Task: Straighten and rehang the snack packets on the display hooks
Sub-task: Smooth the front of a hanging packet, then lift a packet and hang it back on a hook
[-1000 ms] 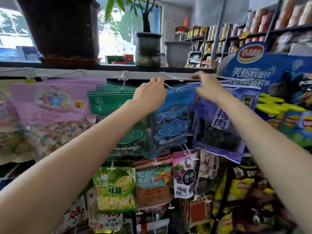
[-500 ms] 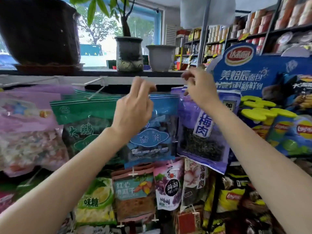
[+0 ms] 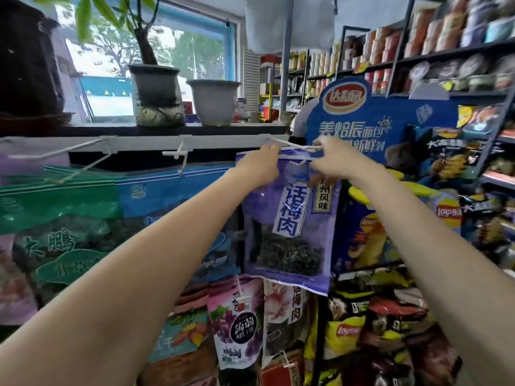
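your left hand (image 3: 257, 169) grips the top edge of the purple snack packet (image 3: 287, 227), fingers curled over its upper left corner. your right hand (image 3: 333, 162) pinches the packet's top right, its fingertips up at the white display hook (image 3: 295, 146) that juts from the rail above; the grip on both sides is narrow and holding the packet. the packet hangs high on the rack, its top just under that hook, tilted slightly, and you cannot tell whether its hole is on the hook. to its left hang a blue packet (image 3: 172, 196) and a green packet (image 3: 58, 213). two pots (image 3: 213, 103) stand on the shelf above.
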{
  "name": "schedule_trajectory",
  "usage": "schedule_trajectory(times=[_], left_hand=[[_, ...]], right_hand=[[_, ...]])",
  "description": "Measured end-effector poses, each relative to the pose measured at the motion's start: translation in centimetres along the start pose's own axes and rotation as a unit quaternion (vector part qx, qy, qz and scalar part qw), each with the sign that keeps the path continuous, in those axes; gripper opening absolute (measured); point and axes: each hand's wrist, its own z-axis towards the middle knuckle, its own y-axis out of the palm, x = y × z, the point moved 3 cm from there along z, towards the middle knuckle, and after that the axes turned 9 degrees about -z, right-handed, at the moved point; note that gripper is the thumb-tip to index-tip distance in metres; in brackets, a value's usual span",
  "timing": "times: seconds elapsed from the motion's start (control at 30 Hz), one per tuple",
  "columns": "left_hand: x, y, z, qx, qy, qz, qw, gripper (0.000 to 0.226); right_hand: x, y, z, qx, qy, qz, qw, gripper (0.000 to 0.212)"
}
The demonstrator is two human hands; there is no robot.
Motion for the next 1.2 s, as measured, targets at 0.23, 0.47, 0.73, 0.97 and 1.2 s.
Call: schedule_trajectory(times=[0.23,0.47,0.73,0.97,1.2], left_hand=[[0.4,-1.2,-0.7,0.067,0.02,0.059,0.996,0.027],[0.0,-1.7,1.8,0.078,-0.096,0.019,0.992,0.027],[-1.1,0.6,4.8,0.04,-0.145,0.118,0.982,0.043],[-1.9,0.7,5.0,0.071,-0.136,0.089,0.984,0.034],[-1.3,1.0,4.4,0.081,-0.068,0.113,0.988,0.031]], right_hand=[[0.5,-1.0,2.7,-0.048,-0.044,0.065,0.996,0.015],[1.3,0.8,6.4,-0.036,-0.052,0.171,0.983,0.02],[0.0,4.0,11.3,-0.109,-0.09,0.001,0.99,0.052],[-0.2,5.0,11.7,-0.059,-0.149,-0.02,0.987,0.031],[0.8,2.9,8.2,0.019,-0.18,0.016,0.983,0.021]])
